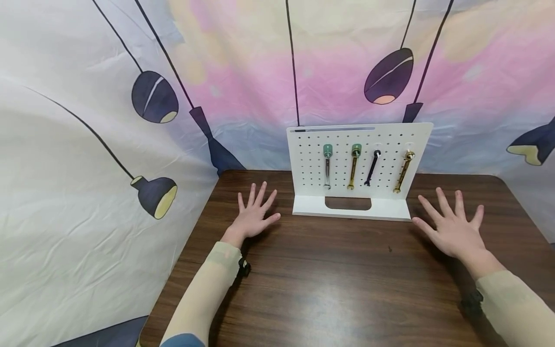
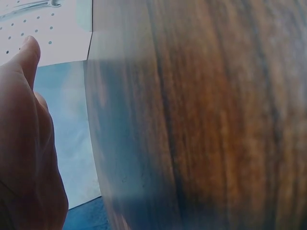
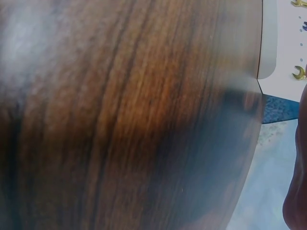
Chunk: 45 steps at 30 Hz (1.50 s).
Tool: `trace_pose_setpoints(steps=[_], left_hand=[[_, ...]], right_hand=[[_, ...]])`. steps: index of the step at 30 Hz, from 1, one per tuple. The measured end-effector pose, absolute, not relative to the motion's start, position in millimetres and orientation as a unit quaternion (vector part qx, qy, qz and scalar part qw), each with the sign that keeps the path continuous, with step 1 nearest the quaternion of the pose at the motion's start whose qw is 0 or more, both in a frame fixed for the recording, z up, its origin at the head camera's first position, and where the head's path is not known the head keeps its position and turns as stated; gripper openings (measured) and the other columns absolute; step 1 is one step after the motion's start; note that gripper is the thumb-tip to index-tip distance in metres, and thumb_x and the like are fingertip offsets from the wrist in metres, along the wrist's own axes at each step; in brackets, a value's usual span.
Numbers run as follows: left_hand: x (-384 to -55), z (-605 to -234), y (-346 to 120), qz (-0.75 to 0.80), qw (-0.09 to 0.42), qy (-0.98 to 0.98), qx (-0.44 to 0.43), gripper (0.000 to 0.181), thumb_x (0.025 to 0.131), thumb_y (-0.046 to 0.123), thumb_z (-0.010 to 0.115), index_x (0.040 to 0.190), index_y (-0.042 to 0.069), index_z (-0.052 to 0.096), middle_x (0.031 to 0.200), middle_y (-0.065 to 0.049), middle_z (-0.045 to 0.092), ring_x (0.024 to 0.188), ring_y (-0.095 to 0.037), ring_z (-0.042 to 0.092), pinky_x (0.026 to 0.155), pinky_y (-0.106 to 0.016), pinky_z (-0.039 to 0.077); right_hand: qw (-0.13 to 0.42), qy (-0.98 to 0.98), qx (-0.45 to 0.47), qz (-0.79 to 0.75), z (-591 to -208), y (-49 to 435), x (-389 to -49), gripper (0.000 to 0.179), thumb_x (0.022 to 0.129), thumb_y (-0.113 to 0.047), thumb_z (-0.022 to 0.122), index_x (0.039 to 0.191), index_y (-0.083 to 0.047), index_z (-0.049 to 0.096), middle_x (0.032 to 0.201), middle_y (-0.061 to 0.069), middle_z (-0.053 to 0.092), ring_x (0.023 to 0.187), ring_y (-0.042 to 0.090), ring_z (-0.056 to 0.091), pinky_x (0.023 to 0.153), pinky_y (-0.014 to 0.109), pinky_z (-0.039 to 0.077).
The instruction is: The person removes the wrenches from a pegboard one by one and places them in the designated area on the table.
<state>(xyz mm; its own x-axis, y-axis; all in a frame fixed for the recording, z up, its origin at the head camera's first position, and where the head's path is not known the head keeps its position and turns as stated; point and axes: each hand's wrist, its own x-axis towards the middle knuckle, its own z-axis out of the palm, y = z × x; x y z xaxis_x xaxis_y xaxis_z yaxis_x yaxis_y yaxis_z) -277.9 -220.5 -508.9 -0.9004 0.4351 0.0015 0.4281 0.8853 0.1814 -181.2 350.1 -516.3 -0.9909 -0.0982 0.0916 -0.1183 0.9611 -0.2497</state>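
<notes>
A white pegboard (image 1: 310, 168) stands upright on its foot toward the back of the table. From its pegs hang a silver wrench (image 1: 327, 171), a gold wrench (image 1: 353, 169), a dark wrench (image 1: 372, 168) and another gold wrench (image 1: 403, 172). Left of the board is my left hand (image 1: 253, 215), its fingers spread and holding nothing. My right hand (image 1: 457, 231) is spread the same way to the right of the board, also holding nothing. Part of the left hand (image 2: 29, 143) shows at the edge of the left wrist view, and a sliver of the right hand (image 3: 297, 177) in the right wrist view.
The brown wood-grain table (image 1: 329, 284) has rounded corners and reaches toward the viewer. A printed cloth (image 1: 251, 72) with painted hanging lamps forms the backdrop behind and to the left. A slot (image 1: 348, 203) is cut at the bottom of the pegboard.
</notes>
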Motion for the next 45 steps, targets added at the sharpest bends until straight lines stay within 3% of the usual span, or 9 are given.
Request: trace_pose_setpoints(steps=[7,12,17,22,31,36,42,45], left_hand=[[-279.7,-509.5,-218.9,0.086,0.014,0.97,0.226,0.083,0.108,0.07,0.041,0.174,0.027,0.014,0.179,-0.008,-0.014,0.162,-0.041,-0.017,0.117,-0.075,-0.015],[-280.8,-510.7,-221.2,0.095,0.021,0.968,0.231,0.087,0.105,0.079,0.03,0.174,0.03,0.01,0.179,-0.004,-0.018,0.161,-0.038,-0.02,0.117,-0.075,-0.016],[-280.6,-510.1,-225.9,0.13,0.017,0.961,0.243,0.083,0.106,0.078,0.033,0.173,0.035,0.009,0.179,-0.001,-0.017,0.163,-0.033,-0.017,0.117,-0.079,-0.01],[-281.0,-506.6,-230.7,0.192,-0.007,0.951,0.244,0.075,0.11,0.066,0.042,0.173,0.029,0.021,0.18,-0.007,0.004,0.165,-0.033,0.003,0.12,-0.078,0.004],[-281.9,-503.7,-237.1,0.386,-0.04,0.897,0.214,0.061,0.115,0.043,0.051,0.166,0.013,0.04,0.172,-0.013,0.034,0.158,-0.034,0.031,0.124,-0.059,0.028],[-284.4,-504.0,-227.4,0.498,-0.072,0.844,0.185,0.051,0.116,0.029,0.052,0.161,0.008,0.048,0.162,-0.015,0.05,0.15,-0.035,0.045,0.12,-0.053,0.037],[-287.2,-498.7,-204.0,0.646,-0.059,0.741,0.173,0.045,0.117,0.02,0.048,0.157,0.0,0.049,0.154,-0.029,0.053,0.143,-0.044,0.05,0.115,-0.061,0.039],[-289.6,-496.5,-193.9,0.676,-0.057,0.714,0.174,0.044,0.117,0.019,0.048,0.156,0.0,0.051,0.152,-0.031,0.054,0.141,-0.045,0.051,0.114,-0.065,0.039]], right_hand=[[0.039,-0.99,0.055,0.126,-516.5,352.0,-182.2,0.081,0.109,-0.067,0.041,0.173,-0.033,0.005,0.177,0.014,-0.017,0.153,0.05,-0.03,0.102,0.084,-0.026],[0.04,-0.99,0.053,0.127,-517.1,353.9,-181.9,0.082,0.109,-0.067,0.043,0.173,-0.032,0.007,0.177,0.015,-0.015,0.154,0.052,-0.027,0.102,0.084,-0.025],[0.026,-0.989,0.059,0.13,-516.2,356.4,-182.1,0.082,0.108,-0.068,0.042,0.174,-0.029,0.012,0.177,0.019,-0.012,0.155,0.057,-0.018,0.103,0.089,-0.016],[0.022,-0.986,0.074,0.147,-512.0,360.2,-180.5,0.076,0.111,-0.062,0.043,0.172,-0.021,0.025,0.177,0.023,-0.006,0.157,0.057,-0.01,0.105,0.09,-0.006],[0.05,-0.959,0.083,0.267,-509.1,366.5,-173.0,0.06,0.117,-0.04,0.043,0.163,-0.002,0.038,0.171,0.036,0.013,0.155,0.062,0.005,0.105,0.088,0.013],[0.076,-0.935,0.082,0.338,-504.1,362.1,-170.7,0.054,0.118,-0.033,0.041,0.163,-0.002,0.04,0.169,0.035,0.025,0.148,0.066,0.023,0.107,0.084,0.02],[0.102,-0.914,0.087,0.382,-500.1,343.6,-174.4,0.049,0.118,-0.03,0.042,0.162,-0.007,0.046,0.165,0.03,0.038,0.143,0.065,0.036,0.105,0.082,0.028],[0.106,-0.911,0.089,0.388,-498.4,330.9,-177.8,0.048,0.118,-0.03,0.043,0.161,-0.009,0.048,0.161,0.028,0.045,0.14,0.062,0.042,0.103,0.079,0.033]])
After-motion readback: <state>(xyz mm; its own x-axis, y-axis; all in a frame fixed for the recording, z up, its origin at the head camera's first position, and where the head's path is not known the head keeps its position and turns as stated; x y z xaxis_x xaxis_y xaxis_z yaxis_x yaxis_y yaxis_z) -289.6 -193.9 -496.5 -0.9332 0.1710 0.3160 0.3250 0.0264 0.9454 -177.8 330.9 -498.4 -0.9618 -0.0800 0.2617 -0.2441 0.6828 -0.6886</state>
